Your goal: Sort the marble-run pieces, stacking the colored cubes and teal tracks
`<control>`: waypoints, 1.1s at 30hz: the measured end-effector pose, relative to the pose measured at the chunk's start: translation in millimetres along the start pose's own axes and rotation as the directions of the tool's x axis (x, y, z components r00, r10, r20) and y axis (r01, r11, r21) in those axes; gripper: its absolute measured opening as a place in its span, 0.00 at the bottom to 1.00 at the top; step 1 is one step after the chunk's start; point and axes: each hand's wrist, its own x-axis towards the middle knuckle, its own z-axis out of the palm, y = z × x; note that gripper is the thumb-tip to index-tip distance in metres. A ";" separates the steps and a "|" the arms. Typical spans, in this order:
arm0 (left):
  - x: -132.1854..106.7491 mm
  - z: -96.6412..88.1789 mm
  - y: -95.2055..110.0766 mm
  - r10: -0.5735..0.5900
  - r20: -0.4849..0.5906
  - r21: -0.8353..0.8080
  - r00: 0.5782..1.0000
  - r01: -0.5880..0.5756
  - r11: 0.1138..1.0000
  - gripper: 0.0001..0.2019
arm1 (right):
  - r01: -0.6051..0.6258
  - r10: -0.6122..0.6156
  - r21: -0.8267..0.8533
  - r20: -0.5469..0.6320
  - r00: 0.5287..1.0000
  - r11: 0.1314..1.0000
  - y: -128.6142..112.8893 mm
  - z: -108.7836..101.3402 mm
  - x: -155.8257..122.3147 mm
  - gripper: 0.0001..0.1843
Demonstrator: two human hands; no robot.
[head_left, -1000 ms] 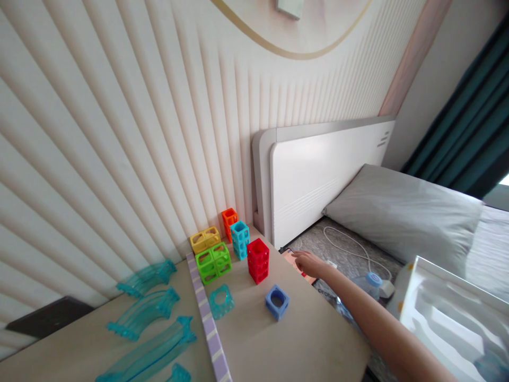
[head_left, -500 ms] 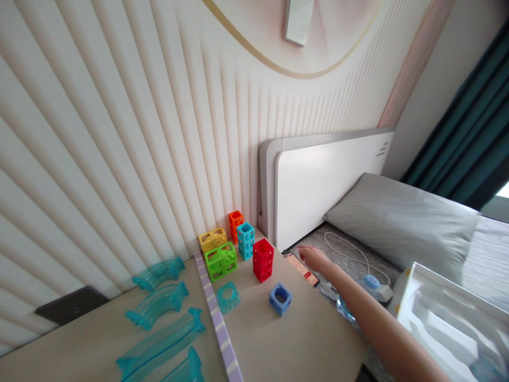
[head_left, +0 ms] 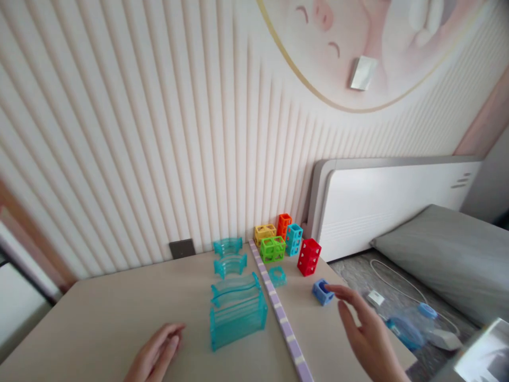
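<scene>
Your blue cube block (head_left: pixel 323 298) sits on the surface (head_left: pixel 119 307), near the red tower (head_left: pixel 309 258) and right of the purple-and-white strip (head_left: pixel 281 313). Your right hand (head_left: pixel 361 323) reaches to its edge, thumb spread, not gripping; whether the fingertip touches, you can't tell. Your left hand (head_left: pixel 157 350), loosely bent and unloaded, is near the translucent teal piece (head_left: pixel 238 322).

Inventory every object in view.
wall plate: 1, black, wall
headboard: 1, white, right
pillow: 1, grey, right
cable: 1, white, right
box: 1, white, lower right
small items: uncounted, clear, white, blue, right
table: 1, beige, centre
strip: 1, purple, white, on table
track pieces: 4, teal, left of strip
blocks: 6, orange, cyan, red, yellow, green, blue, right of strip
square piece: 1, teal, right of strip
left hand: 1, table's left
right hand: 1, at blue block
</scene>
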 end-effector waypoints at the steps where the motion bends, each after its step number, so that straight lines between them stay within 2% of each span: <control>1: 0.8 0.4 1.9 0.051 0.007 0.017 0.999 -0.052 0.999 0.25 | -0.018 0.016 0.028 0.055 0.998 0.999 -16.7 15.6 -10.5 0.19; 3: -0.1 1.3 10.8 0.144 0.000 0.055 0.990 -0.144 0.988 0.23 | -0.056 0.045 0.073 0.135 0.990 0.996 -43.3 49.6 -26.0 0.25; 6: -5.6 1.8 26.1 0.226 -0.007 0.089 0.974 -0.224 0.970 0.22 | -0.123 0.086 0.175 0.203 0.975 0.977 -63.6 98.9 -34.6 0.32; 9: -10.0 4.0 32.3 0.271 0.026 0.085 0.962 -0.273 0.958 0.22 | -0.174 0.138 0.244 0.158 0.978 0.954 -65.9 137.5 -30.4 0.38; 12: -6.4 13.7 33.4 0.285 -0.005 0.021 0.958 -0.285 0.958 0.24 | -0.267 0.228 0.313 0.156 0.961 0.911 -63.4 163.3 -21.5 0.44; 15: 6.7 32.2 39.6 0.243 -0.038 -0.035 0.969 -0.244 0.969 0.34 | -0.366 0.334 0.356 0.149 0.931 0.860 -65.7 179.3 -13.3 0.47; 17: 17.3 47.0 46.8 0.140 -0.033 -0.080 0.990 -0.143 0.986 0.41 | -0.412 0.388 0.355 0.140 0.911 0.839 -69.2 186.9 -9.8 0.50; 21: 31.2 74.7 59.2 0.043 0.032 -0.217 0.999 -0.035 0.976 0.44 | -0.388 0.379 0.372 0.100 0.920 0.843 -71.7 200.2 -6.9 0.51; 24: 34.6 89.8 62.2 0.062 0.038 -0.285 0.997 -0.048 0.957 0.46 | -0.364 0.357 0.415 0.097 0.929 0.834 -69.3 209.3 -5.9 0.48; 28: 39.2 98.1 61.7 0.076 -0.010 -0.336 0.997 -0.075 0.939 0.46 | -0.344 0.337 0.461 0.101 0.936 0.818 -71.9 217.2 -5.6 0.42; 33: 48.3 88.0 57.0 0.053 -0.110 -0.311 0.993 -0.085 0.947 0.35 | -0.368 0.349 0.491 0.135 0.927 0.789 -91.0 224.2 -6.4 0.35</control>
